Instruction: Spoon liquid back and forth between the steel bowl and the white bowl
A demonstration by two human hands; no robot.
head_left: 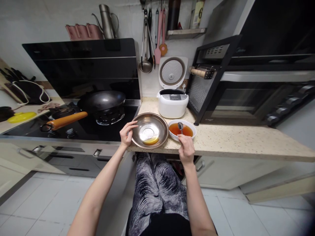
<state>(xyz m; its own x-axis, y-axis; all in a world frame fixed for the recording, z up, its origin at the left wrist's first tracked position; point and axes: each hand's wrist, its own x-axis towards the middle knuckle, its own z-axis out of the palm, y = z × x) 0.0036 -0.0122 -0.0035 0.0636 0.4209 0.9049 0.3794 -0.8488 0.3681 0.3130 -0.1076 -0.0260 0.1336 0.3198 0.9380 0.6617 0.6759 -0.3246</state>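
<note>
My left hand [127,133] grips the left rim of a shallow steel bowl [161,126], fingers over the edge. A little yellow liquid [151,140] lies in the near part of the bowl. In my right hand [186,147] is a metal spoon [180,126], held by its handle. The spoon's head rests over or in reddish-brown liquid [187,130] inside a white dish [194,135]. Bowl and dish stand side by side at the counter's front edge, close together.
Behind the dish stands a white rice cooker [173,106] with its lid raised. A black wok [103,100] with an orange handle [67,120] sits on the stove at left. An oven [243,98] stands at right on the speckled counter [228,141]. Utensils [145,67] hang on the wall.
</note>
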